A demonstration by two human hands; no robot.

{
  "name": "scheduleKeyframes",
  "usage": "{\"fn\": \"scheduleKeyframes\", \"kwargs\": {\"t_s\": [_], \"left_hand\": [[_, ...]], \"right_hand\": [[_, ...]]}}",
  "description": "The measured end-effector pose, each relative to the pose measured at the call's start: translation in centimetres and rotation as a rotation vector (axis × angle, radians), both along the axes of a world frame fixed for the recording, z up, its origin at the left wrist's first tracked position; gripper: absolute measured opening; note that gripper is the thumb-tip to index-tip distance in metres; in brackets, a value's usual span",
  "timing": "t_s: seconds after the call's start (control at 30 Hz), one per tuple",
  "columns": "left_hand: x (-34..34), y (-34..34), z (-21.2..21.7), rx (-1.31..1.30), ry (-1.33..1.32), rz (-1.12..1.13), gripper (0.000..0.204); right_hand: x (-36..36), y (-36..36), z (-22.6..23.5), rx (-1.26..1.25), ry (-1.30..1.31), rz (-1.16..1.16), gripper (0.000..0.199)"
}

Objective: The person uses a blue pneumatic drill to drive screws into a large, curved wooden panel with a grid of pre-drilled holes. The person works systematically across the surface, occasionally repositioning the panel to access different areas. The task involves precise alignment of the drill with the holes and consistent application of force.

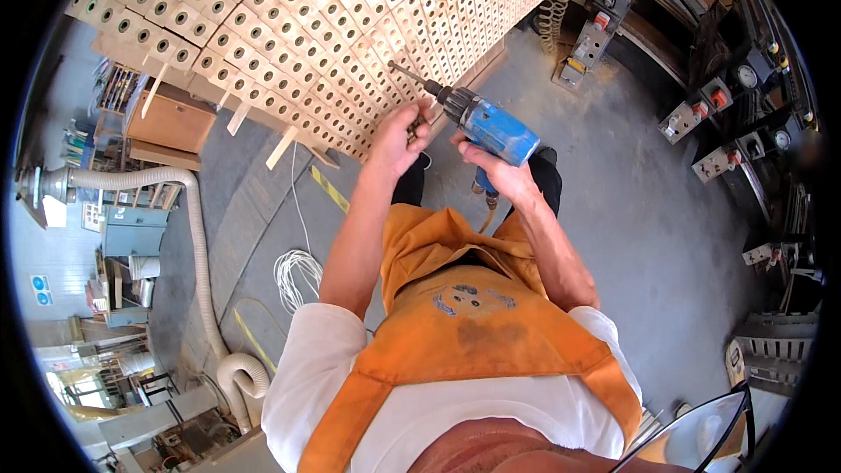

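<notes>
My right hand (495, 173) grips the handle of a blue pneumatic drill (491, 127) whose bit (405, 72) points up and left toward a big stack of pale wooden blocks with round holes (333, 26). My left hand (399, 136) is closed around the drill's black chuck, just behind the bit. Both forearms reach forward over my orange apron (473, 333). The bit's tip sits close to the stack's near face; contact is not clear.
A grey flexible dust hose (197, 236) runs down the left. A white coiled cable (293, 276) lies on the concrete floor. Valves and gauges (727, 96) line the right wall. Wooden slats (280, 147) stick out under the stack.
</notes>
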State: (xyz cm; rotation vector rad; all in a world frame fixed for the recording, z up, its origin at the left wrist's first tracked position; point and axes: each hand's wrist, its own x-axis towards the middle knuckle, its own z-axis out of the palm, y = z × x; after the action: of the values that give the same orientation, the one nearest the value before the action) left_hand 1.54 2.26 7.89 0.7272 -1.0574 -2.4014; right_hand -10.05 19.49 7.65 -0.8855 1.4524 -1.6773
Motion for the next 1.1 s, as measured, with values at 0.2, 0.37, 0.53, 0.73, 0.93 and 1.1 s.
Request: {"fn": "scheduleKeyframes", "kwargs": {"t_s": [0.2, 0.37, 0.53, 0.73, 0.93, 1.1], "left_hand": [[1.4, 2.4, -2.8, 0.078, -0.063, -0.059, 0.029], [2.4, 2.6, -3.4, 0.076, -0.144, -0.043, 0.029], [2.1, 2.1, -1.3, 0.008, -0.132, 0.017, 0.027], [1.2, -0.5, 0.7, -0.007, 0.174, 0.13, 0.023], [0.0, -0.1, 2.2, -0.15, 0.052, -0.062, 0.027], [-1.4, -0.6, 1.8, -0.22, -0.076, -0.079, 0.029]], "right_hand": [[0.0, 0.0, 0.4, 0.005, -0.073, -0.024, 0.017], [0.0, -0.2, 0.4, -0.031, -0.028, -0.038, 0.02], [-0.3, 0.0, -0.2, -0.085, -0.188, -0.01, 0.024], [-1.5, 3.8, -1.0, -0.135, -0.177, 0.059, 0.029], [-3.7, 5.9, -1.9, -0.078, -0.322, 0.121, 0.026], [-3.7, 5.7, -3.1, -0.047, -0.189, 0.078, 0.026]]}}
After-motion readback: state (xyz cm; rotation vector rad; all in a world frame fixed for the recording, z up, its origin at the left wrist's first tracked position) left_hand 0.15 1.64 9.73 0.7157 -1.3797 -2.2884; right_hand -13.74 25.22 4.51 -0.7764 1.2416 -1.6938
